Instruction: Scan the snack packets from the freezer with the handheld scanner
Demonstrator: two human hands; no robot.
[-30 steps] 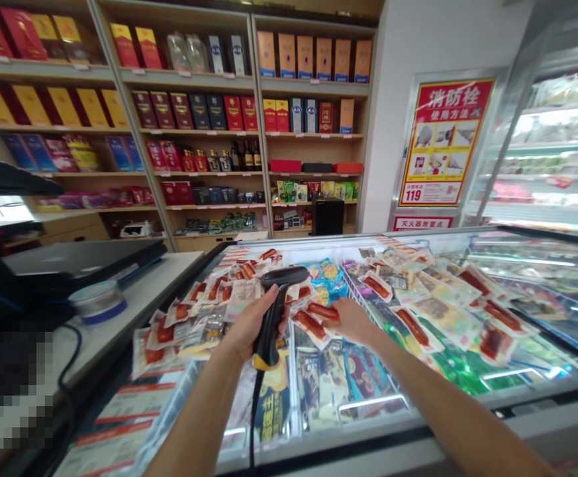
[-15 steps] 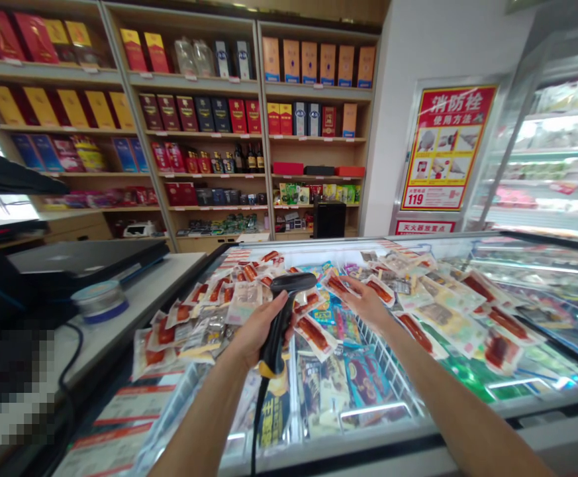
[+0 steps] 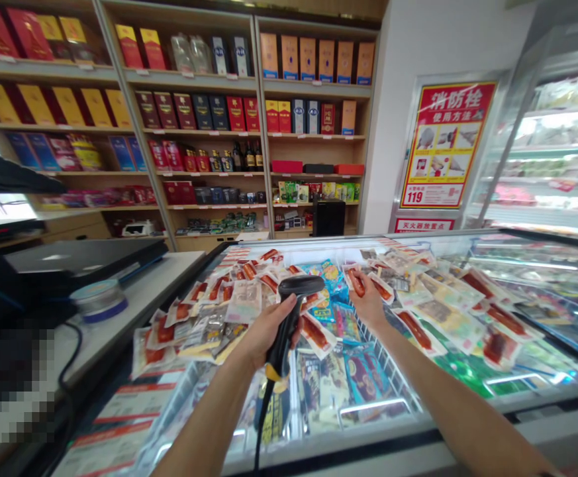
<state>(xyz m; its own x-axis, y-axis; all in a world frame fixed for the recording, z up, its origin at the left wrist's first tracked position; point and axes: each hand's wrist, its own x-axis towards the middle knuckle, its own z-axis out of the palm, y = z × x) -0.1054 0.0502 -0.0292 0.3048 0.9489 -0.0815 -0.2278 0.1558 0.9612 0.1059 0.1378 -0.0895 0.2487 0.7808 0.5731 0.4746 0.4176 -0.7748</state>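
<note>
My left hand (image 3: 265, 329) is closed round the handle of a black barcode scanner (image 3: 291, 311), whose cable hangs down toward me. My right hand (image 3: 367, 302) is a little to the right, fingers closed on a small clear sausage packet (image 3: 357, 281) lifted just above the glass lid. Many similar vacuum-packed snack packets (image 3: 219, 301) lie spread over the glass top of a chest freezer (image 3: 348, 424), on both sides of my hands.
A counter (image 3: 134, 298) with a dark laptop-like device (image 3: 80, 260) and a round tub (image 3: 98, 299) is at the left. Shelves of boxed goods (image 3: 194, 112) fill the back wall. A red poster (image 3: 442, 142) and a glass-door fridge (image 3: 551, 146) stand at the right.
My right hand moved from the packets by the scanner away to the right and picked up a sausage packet. The scanner in my left hand shifted slightly right.
</note>
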